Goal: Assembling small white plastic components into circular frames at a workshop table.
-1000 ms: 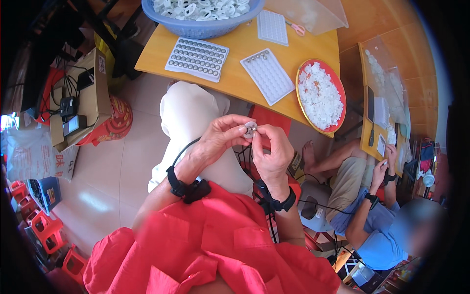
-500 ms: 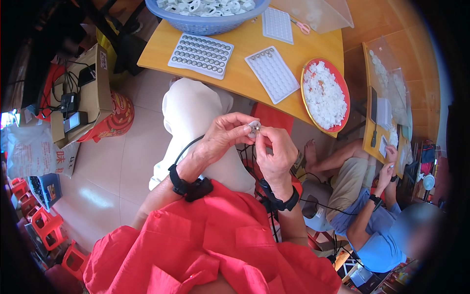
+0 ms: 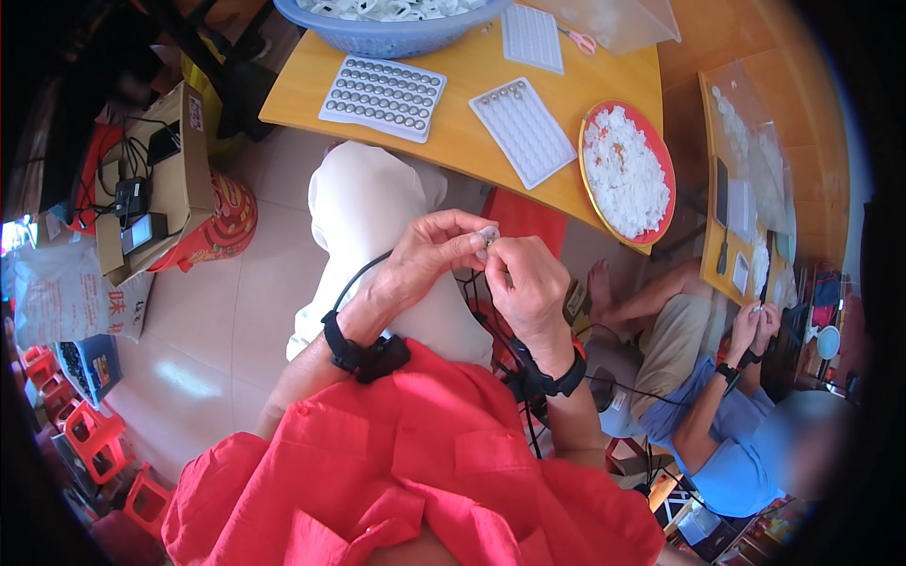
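Observation:
My left hand (image 3: 436, 253) pinches a small round whitish plastic piece (image 3: 488, 236) between thumb and fingers above my lap. The fingers of my right hand (image 3: 528, 288) are closed and press together at the right side of that piece. Whatever small part they may grip is hidden behind the knuckles. On the table ahead, a white tray (image 3: 373, 127) carries rows of silvery round parts. Right of it, a second white tray (image 3: 525, 140) holds only a few such parts along its far edge.
A blue basket (image 3: 396, 41) of white plastic pieces stands on the yellow table (image 3: 462, 71). Nearby are another white tray (image 3: 531, 38), pink scissors (image 3: 582, 41) and a red plate (image 3: 656, 151) heaped with white bits. A co-worker (image 3: 722, 443) sits at right; a cardboard box (image 3: 193, 170) stands left.
My right hand has turned slightly and drawn closer around the round piece; my left keeps its pinch. The co-worker's hands have moved nearer each other, off the side table's edge.

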A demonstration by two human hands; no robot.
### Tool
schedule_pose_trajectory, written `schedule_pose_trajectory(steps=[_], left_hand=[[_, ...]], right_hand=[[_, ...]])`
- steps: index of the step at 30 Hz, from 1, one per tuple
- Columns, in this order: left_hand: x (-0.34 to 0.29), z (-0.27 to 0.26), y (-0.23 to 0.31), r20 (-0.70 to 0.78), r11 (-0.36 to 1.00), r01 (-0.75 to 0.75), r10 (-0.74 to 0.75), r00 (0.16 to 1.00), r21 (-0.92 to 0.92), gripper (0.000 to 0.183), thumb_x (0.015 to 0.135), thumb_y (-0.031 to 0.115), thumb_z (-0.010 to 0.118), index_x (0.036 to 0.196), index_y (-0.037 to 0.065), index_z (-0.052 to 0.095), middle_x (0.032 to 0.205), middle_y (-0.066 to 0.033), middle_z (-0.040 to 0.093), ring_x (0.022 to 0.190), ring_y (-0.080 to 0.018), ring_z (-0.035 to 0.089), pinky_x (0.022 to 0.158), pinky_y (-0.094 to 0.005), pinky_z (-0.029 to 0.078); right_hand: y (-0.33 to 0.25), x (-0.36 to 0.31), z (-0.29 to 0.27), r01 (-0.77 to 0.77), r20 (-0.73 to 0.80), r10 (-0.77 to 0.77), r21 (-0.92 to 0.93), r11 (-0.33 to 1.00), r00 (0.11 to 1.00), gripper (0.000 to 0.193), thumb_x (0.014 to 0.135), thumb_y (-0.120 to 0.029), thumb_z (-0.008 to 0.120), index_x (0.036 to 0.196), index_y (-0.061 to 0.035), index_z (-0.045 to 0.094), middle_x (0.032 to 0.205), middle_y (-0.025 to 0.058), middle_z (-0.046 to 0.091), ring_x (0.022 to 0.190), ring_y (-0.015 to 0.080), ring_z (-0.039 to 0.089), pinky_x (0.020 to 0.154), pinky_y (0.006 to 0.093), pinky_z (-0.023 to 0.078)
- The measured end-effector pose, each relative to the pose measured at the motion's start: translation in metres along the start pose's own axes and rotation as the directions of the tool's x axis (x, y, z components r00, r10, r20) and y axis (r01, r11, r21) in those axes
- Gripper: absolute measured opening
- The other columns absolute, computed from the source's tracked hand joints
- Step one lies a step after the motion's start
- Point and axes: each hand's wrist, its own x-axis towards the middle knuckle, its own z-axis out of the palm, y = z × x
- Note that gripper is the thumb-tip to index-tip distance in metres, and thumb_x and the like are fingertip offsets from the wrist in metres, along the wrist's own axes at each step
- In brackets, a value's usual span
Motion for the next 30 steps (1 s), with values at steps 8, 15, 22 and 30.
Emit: schedule_pose_trajectory(steps=[8, 15, 22, 30], left_hand=[[0.0, 0.005, 0.003, -0.063, 0.997, 0.037, -0.032, 0.997, 0.071, 0.024, 0.084, 0.013, 0.062, 0.103, -0.001, 0.06, 0.095, -0.0084, 0.062, 0.081, -0.0129, 0.059, 0.075, -0.0263, 0.05], [0.001, 0.005, 0.001, -0.054, 0.993, 0.025, -0.018, 0.998, 0.118, 0.026, 0.085, 0.013, 0.061, 0.106, -0.002, 0.059, 0.093, -0.0083, 0.063, 0.081, -0.013, 0.06, 0.074, -0.0265, 0.05], [0.001, 0.002, -0.001, -0.053, 0.994, 0.022, -0.016, 0.998, 0.107, 0.026, 0.086, 0.014, 0.059, 0.107, -0.002, 0.059, 0.094, -0.0086, 0.063, 0.083, -0.0131, 0.06, 0.075, -0.0263, 0.05], [0.002, 0.003, 0.0, -0.045, 0.996, 0.032, -0.029, 0.999, 0.082, 0.026, 0.087, 0.014, 0.057, 0.107, -0.002, 0.058, 0.095, -0.0083, 0.063, 0.084, -0.013, 0.06, 0.074, -0.0258, 0.05]], right_hand=[[0.01, 0.0, -0.001, -0.206, 0.109, 0.186, 0.219, 0.954, 0.977, 0.018, 0.069, 0.007, 0.062, 0.082, -0.0027, 0.054, 0.068, 0.0087, 0.056, 0.058, 0.0244, 0.057, 0.05, 0.0327, 0.046], [0.013, 0.001, -0.006, -0.344, 0.184, 0.302, 0.277, 0.897, 0.935, 0.015, 0.069, 0.009, 0.063, 0.079, -0.0008, 0.057, 0.07, 0.0082, 0.054, 0.059, 0.0198, 0.058, 0.05, 0.0274, 0.046], [0.015, -0.001, -0.004, -0.532, 0.28, 0.453, 0.434, 0.727, 0.847, 0.014, 0.071, 0.01, 0.064, 0.081, 0.0009, 0.06, 0.071, 0.0065, 0.054, 0.062, 0.0137, 0.059, 0.055, 0.0239, 0.048], [0.017, 0.0, -0.004, -0.567, 0.307, 0.479, 0.511, 0.646, 0.822, 0.014, 0.071, 0.011, 0.063, 0.082, 0.0014, 0.061, 0.078, 0.0052, 0.054, 0.066, 0.0101, 0.057, 0.057, 0.0216, 0.047]])
